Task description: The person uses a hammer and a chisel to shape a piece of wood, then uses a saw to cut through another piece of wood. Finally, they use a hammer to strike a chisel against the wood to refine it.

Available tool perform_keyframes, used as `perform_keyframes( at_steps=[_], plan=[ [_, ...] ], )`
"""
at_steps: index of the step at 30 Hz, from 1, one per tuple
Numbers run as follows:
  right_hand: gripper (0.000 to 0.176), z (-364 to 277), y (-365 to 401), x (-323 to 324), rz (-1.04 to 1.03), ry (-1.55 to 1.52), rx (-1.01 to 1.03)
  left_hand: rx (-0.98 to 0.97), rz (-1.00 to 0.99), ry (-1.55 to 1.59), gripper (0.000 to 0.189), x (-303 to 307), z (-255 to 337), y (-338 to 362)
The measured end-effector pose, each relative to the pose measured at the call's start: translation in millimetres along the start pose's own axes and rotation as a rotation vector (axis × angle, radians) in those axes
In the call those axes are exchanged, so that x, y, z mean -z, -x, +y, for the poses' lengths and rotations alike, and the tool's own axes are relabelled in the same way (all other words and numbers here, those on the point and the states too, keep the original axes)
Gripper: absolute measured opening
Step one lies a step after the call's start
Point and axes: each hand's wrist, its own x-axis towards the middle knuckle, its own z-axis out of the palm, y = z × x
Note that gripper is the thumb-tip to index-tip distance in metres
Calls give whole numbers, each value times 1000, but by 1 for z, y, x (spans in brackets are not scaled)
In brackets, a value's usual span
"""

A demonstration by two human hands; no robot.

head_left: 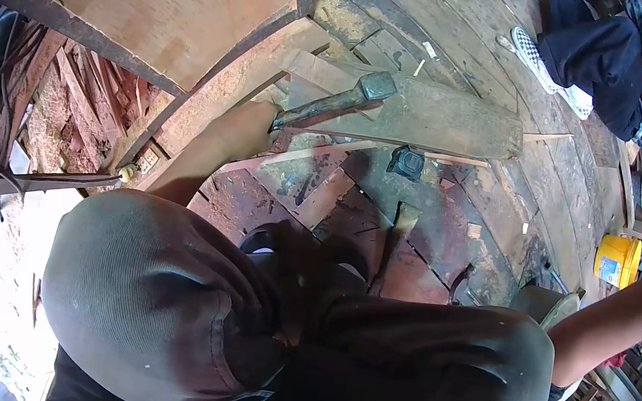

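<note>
L hand [254, 122] at L of wide plank [457, 121]; fingers clamped on handle end of hammer [326, 108], its head beyond the fingers, over plank's L part; can't tell if touching. R hand out of sight, so can't tell re its fingers. Count: 1 hammer; 1 wide plank; 1 dk boxy item [407, 162] just nearside of plank; 1 long tool [393, 249] further nearside; 1 yel. bucket [615, 260], well R of plank; 2 shoes [534, 60] of another person, beyond plank's R end.
</note>
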Motion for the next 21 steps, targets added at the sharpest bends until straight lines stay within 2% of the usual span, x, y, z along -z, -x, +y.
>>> perform_keyframes(
  at_steps=[2,4,5,6,7,8,9,11,12,14,15,17,18,19,20,21],
  plan=[
    [45,3,10,-3,101,167,-74,-4,-11,8,27,0,1,1],
    [30,42,49,57,-472,-128,-486,-3,-12,6,27,1,1,1],
    [26,66,104,91,-294,574,-445,1,-8,9,27,0,-1,0],
    [26,99,171,109,-476,1174,133,6,-1,5,27,-3,-4,-1],
    [41,88,190,47,-745,1108,590,7,5,-3,26,-5,-6,-3],
    [42,89,232,32,-769,830,-106,2,7,-9,26,-7,-8,-5],
    [34,66,228,7,-956,442,-810,0,-5,14,24,-9,-12,-6],
    [39,87,278,10,-746,-43,-1302,23,-74,77,24,-7,-16,-8],
    [39,87,269,4,-731,-45,-1286,16,-60,62,24,-1,-13,-9],
    [31,76,236,-7,-509,-111,-1443,27,-23,-4,24,0,-4,-2],
    [27,75,220,-9,-453,-35,-1368,32,-3,-37,24,4,1,1],
    [30,77,182,4,-368,183,-1130,21,4,-27,23,2,-1,1],
    [34,63,151,-1,-259,148,-945,14,18,-9,23,0,-2,2],
    [45,63,130,6,-154,54,-872,17,12,-5,23,-3,-5,2],
    [44,58,107,11,-122,-75,-698,4,9,-3,23,-4,-7,0],
    [40,56,86,17,-175,-309,-599,-12,8,-2,22,-4,-8,-2]
  ],
)
